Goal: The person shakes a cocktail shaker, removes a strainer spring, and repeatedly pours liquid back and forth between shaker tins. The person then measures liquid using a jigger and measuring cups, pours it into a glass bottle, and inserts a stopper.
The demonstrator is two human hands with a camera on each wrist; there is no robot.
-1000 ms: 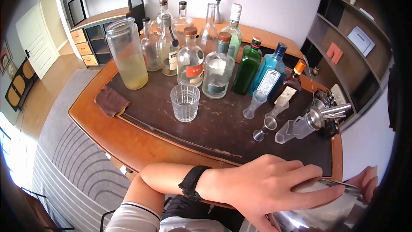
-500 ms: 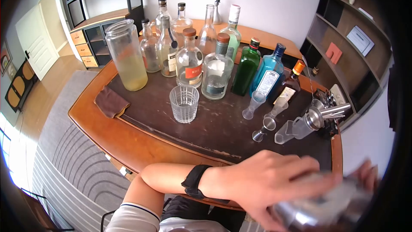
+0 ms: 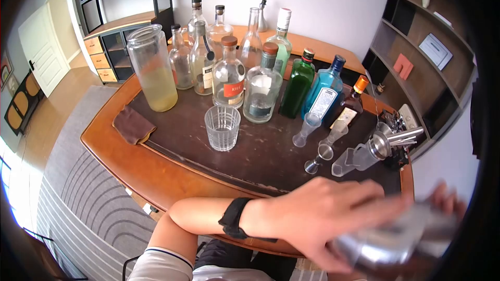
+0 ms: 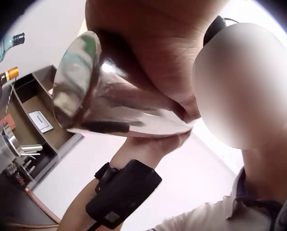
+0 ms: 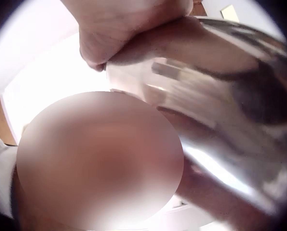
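A shiny metal shaker [image 3: 388, 244] is at the lower right of the head view, blurred and lying tilted between both hands. My left hand [image 3: 317, 221] grips its near side, fingers stretched across the top. At the far end my right hand [image 3: 449, 200] is partly hidden behind the metal. The left wrist view has the left palm [image 4: 153, 43] against the shaker [image 4: 133, 108], with the right hand [image 4: 153, 147] below it. In the right wrist view the right hand [image 5: 129, 24] wraps the shaker [image 5: 230, 110]; its fingertips are out of sight.
On the dark-topped desk [image 3: 182, 140] stand a cut glass [image 3: 223, 130], a tall jug [image 3: 155, 80] of cloudy yellow liquid, several bottles [image 3: 298, 86] and jiggers [image 3: 319, 157]. A brown cloth [image 3: 133, 125] lies left; clear containers [image 3: 359, 157] and bar tools stand right.
The shaker has shifted slightly and turned blurred, with the far-end right hand a little higher. The left hand has stayed on it and moved slightly. The things on the desk stand as before.
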